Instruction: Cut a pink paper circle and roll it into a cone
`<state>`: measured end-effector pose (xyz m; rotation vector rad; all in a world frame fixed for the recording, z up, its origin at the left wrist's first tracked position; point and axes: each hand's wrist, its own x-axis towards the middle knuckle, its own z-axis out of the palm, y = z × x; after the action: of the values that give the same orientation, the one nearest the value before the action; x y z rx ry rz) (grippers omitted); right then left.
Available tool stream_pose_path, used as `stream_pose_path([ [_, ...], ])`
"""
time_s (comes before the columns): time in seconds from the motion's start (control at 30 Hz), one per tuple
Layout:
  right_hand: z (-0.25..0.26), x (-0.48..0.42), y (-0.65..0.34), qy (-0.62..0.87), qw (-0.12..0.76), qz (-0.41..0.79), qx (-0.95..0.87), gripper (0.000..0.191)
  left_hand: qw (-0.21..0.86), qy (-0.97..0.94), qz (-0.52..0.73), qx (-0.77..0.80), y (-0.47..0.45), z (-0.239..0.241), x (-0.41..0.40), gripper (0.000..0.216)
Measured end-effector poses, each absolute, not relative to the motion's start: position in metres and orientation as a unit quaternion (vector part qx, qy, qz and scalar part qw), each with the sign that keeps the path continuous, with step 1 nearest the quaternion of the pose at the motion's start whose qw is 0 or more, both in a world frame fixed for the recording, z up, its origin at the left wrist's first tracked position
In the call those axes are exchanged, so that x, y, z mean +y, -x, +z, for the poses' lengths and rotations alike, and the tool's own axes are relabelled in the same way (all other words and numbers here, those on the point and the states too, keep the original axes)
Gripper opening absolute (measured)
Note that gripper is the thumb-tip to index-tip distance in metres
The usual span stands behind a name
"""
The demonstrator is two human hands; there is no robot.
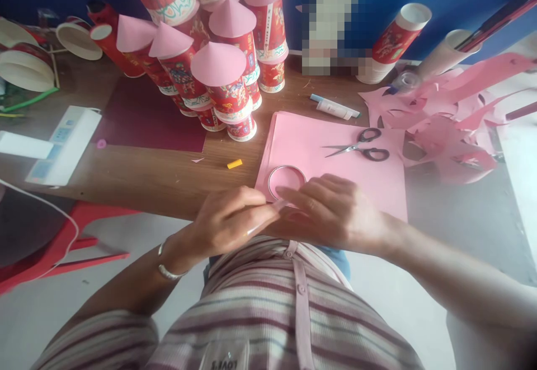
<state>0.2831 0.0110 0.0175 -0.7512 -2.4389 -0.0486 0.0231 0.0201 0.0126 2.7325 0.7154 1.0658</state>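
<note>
Striped shirt [260, 314] at lower centre. Above it, left hand [235, 219] and right hand [335, 208], fingers curled, pinching a pale strip [280, 205] at frame centre; probably light, limp, easily creased, best held by its ends. Beyond: thin-rimmed ring [269, 183]; scissors [352, 147] on pink paper sheets [302, 135]. Farthest, at top: paper-cup towers [229, 102].

The left forearm [134, 280] slants up from the lower left and the right forearm [444, 278] in from the right, bringing both hands together before the torso [260, 308]. The left hand [232, 219], back upward, bends its fingers inward; the right hand [335, 205] faces it, knuckles raised, fingers curled, the fingertips close together but blurred
</note>
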Motion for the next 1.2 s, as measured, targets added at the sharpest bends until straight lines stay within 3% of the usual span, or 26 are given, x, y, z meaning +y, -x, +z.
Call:
stream_pose_path([
  [0.1, 0.013, 0.000, -0.288, 0.289, 0.267, -0.054, -0.918, 0.014, 0.135, -0.912, 0.343, 0.178, -0.030, 0.017, 0.031, 0.023],
  [0.17, 0.009, -0.004, -0.300, 0.329, 0.272, -0.035, -0.904, 0.015, 0.179, -0.918, 0.310, 0.172, -0.033, 0.018, 0.047, 0.030],
  [0.3, 0.013, -0.013, -0.321, 0.414, 0.406, 0.031, -0.814, 0.024, 0.227, -0.935, 0.209, 0.172, -0.036, 0.005, 0.086, 0.082],
  [0.4, 0.020, -0.020, -0.323, 0.441, 0.421, 0.040, -0.792, 0.023, 0.266, -0.943, 0.143, 0.139, -0.039, -0.012, 0.107, 0.096],
  [0.63, 0.007, -0.028, -0.319, 0.395, 0.404, 0.121, -0.816, 0.026, 0.318, -0.933, 0.044, 0.165, -0.048, -0.017, 0.121, 0.082],
  [0.9, -0.005, -0.027, -0.317, 0.372, 0.400, 0.150, -0.824, 0.013, 0.335, -0.922, 0.043, 0.187, -0.049, -0.017, 0.123, 0.081],
  [1.2, -0.009, -0.032, -0.316, 0.363, 0.393, 0.174, -0.827, 0.018, 0.329, -0.926, 0.044, 0.178, -0.049, -0.016, 0.123, 0.080],
])
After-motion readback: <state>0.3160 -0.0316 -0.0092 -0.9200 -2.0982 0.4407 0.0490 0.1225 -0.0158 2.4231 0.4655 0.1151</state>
